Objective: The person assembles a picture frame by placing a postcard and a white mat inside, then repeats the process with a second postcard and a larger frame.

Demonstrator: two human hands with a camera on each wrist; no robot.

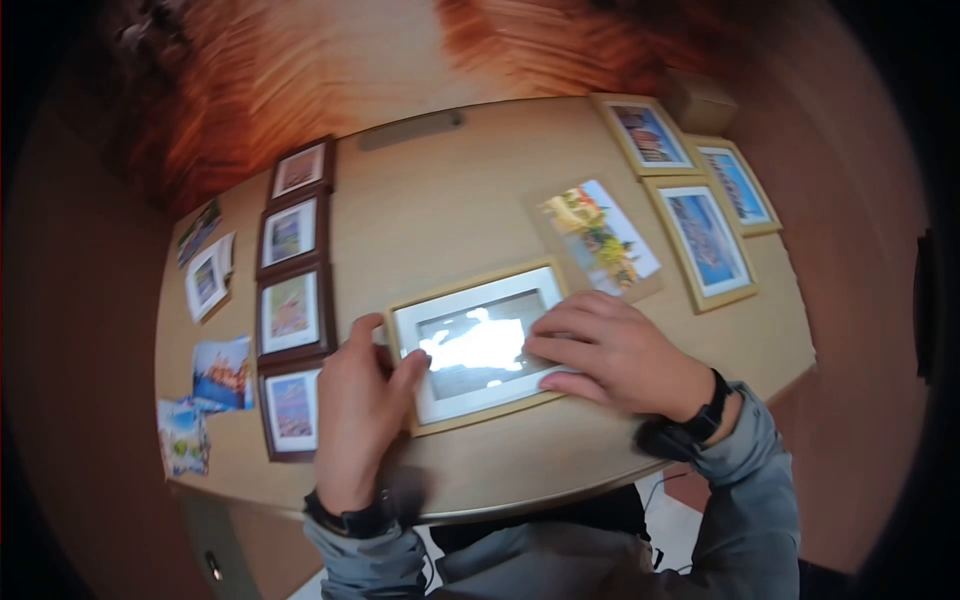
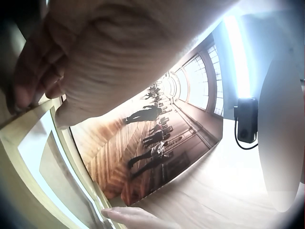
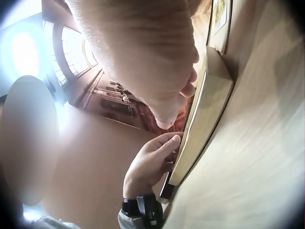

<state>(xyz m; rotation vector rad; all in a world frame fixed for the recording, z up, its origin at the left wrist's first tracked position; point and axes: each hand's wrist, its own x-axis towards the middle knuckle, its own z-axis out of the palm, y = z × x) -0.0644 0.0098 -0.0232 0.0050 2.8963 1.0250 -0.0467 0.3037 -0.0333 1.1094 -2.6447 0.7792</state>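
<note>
I report the light wooden frame (image 1: 475, 345) lying on the counter (image 1: 440, 215) between the two hands, its long axis running from one to the other, with the right-hand end slightly farther from the body. Neither hand is nearer: each is at one end.

I find the left hand (image 1: 355, 410) at the frame's left short side, its thumb over the edge and its fingers curled at the outer side; I record a pinch on that edge. The right hand (image 1: 625, 355) reaches over the opposite short side, fingers together and lightly bent, pointing toward the left hand. Its fingertips appear to rest on the glazed face; exact contact I cannot tell. Glare covers much of the glass.

Just beside the left hand, on its outer side, I note a dark frame (image 1: 292, 410), the nearest of a column of four. Loose prints (image 1: 222, 373) lie farther out. Just beyond the right hand is a loose picture (image 1: 603, 237), set at a slant; outward of it are three other light frames (image 1: 708, 245), grouped close. A black wristband (image 1: 710, 405) is on the right wrist.
</note>
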